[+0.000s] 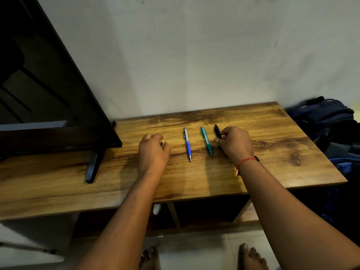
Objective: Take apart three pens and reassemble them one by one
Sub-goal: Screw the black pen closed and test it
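Note:
Three pens lie side by side on the wooden table (272,133), tips toward me. On the left is the blue and silver pen (187,143), and the teal pen (206,140) lies in the middle. My right hand (235,144) pinches the black pen (217,131) on the right with curled fingers; the pen's lower half is hidden under that hand. My left hand (153,151) rests on the table left of the blue pen, fingers loosely curled and holding nothing.
A dark television (48,94) stands on the table's left part, its black foot (93,166) reaching toward the front edge. A wall rises right behind the table. Blue bags (327,117) are piled to the right. Open shelves sit below.

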